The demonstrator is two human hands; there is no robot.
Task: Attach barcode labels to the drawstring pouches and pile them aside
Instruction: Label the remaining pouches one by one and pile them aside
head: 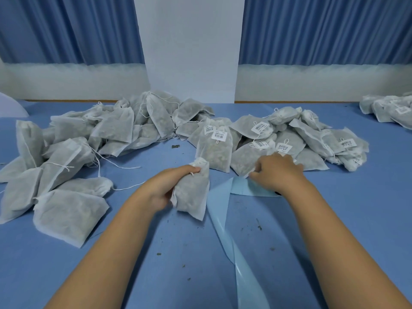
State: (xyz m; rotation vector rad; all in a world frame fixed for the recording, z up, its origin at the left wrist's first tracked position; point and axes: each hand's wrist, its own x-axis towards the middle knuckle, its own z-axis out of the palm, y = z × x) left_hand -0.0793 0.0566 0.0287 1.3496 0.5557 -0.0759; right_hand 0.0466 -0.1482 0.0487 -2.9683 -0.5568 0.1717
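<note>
On the table (156, 253), a heap of unlabelled pouches (89, 139) occupies the left side, extending from the near left to the rear centre. A heap of labelled pouches (289, 141) lies right of centre; a further heap (388, 109) lies at the far right rear, well apart. Between the two main heaps, the left hand (165, 188) holds one pouch (192, 188). Just right of it, a backing strip (220, 210) runs from the near edge to the right hand (276, 172), directly in front of the labelled heap. Behind the table, a wall panel (189, 47) stands at centre between curtains (71, 27).
</note>
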